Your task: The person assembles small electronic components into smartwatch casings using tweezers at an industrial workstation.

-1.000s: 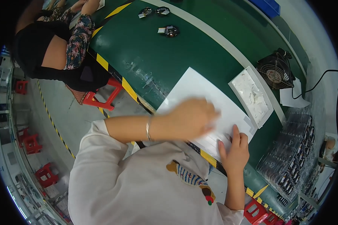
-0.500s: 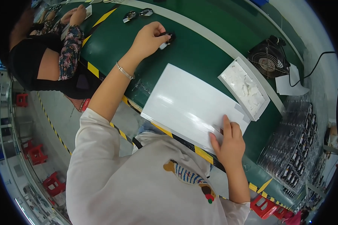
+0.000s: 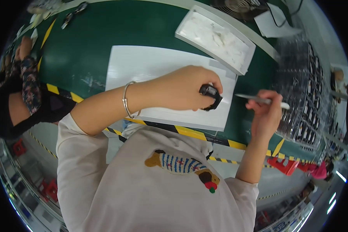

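Over the right part of the white board [image 3: 150, 63], the left hand [image 3: 195, 87] is holding a small black device [image 3: 212, 98], its grip closed around it with the fingers curling over; whether the device is touching the board cannot be told. Just off the board's right edge, the right hand [image 3: 266, 112] is pinching a slim pointed tool [image 3: 263, 100] in its grip, the tip pointing toward that edge. A white box tray [image 3: 195, 42] of white scraps [image 3: 220, 38] is sitting at the board's far right corner, and stacked clear plastic trays [image 3: 294, 73] are standing well to its right. The green counter [image 3: 73, 52] is carrying the board.
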Tool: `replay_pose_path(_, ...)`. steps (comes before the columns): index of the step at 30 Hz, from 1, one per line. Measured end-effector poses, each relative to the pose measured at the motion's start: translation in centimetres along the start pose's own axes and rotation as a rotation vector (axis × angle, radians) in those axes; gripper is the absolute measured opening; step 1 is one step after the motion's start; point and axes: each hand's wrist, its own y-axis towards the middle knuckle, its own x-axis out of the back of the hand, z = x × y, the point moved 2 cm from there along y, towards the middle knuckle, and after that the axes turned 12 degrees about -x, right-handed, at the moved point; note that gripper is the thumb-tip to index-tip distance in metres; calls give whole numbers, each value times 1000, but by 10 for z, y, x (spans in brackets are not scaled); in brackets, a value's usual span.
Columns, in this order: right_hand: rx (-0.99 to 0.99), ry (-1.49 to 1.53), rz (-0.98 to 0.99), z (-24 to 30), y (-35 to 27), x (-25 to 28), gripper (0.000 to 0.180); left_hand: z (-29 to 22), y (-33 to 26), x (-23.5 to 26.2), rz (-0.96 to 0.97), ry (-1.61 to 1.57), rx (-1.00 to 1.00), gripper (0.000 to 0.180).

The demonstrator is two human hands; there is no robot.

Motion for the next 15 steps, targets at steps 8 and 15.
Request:
replay_pose_path(8, -14, -116, 66, -15, 24, -18, 15, 17, 2, -24, -66, 330, -140, 54)
replay_pose_path(15, 12, -95, 106, -21, 24, -18, 12, 24, 3, -20, -84, 261, -89, 66)
